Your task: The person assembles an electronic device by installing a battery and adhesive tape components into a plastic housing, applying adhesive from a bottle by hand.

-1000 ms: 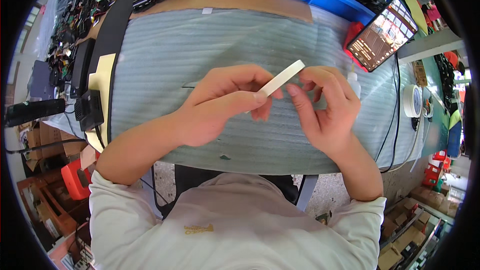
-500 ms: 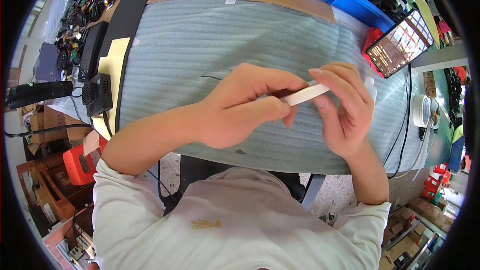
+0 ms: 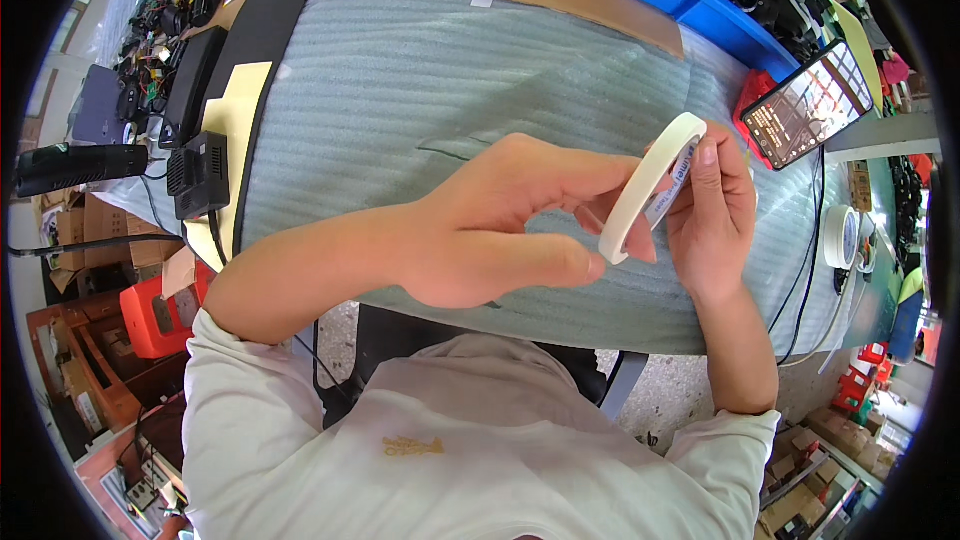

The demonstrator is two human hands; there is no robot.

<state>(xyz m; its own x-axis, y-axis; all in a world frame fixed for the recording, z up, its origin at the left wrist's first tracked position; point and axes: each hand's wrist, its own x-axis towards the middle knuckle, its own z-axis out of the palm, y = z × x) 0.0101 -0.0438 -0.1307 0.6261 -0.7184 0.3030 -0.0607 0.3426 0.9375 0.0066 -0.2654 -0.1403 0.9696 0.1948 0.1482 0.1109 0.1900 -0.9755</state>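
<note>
A narrow roll of white tape stands tilted on edge between my hands, above the table. Its inner ring shows a printed band. My right hand grips the roll's right side, with the thumb at the inner ring and the fingers partly hidden behind. My left hand is at the opposite side. Its thumb tip lies by the lower rim, and its other fingers reach behind and through the ring, partly covered by the tape.
Grey-green foam sheeting covers the table. A phone leans on a red stand at right, below a blue bin of black parts. Another tape roll stands far right. Wired electronics and a black adapter lie left.
The tape roll has turned from nearly edge-on and flat to a steep tilt that shows its ring. My right hand has shifted its hold, and my left thumb has slid to the lower rim.
</note>
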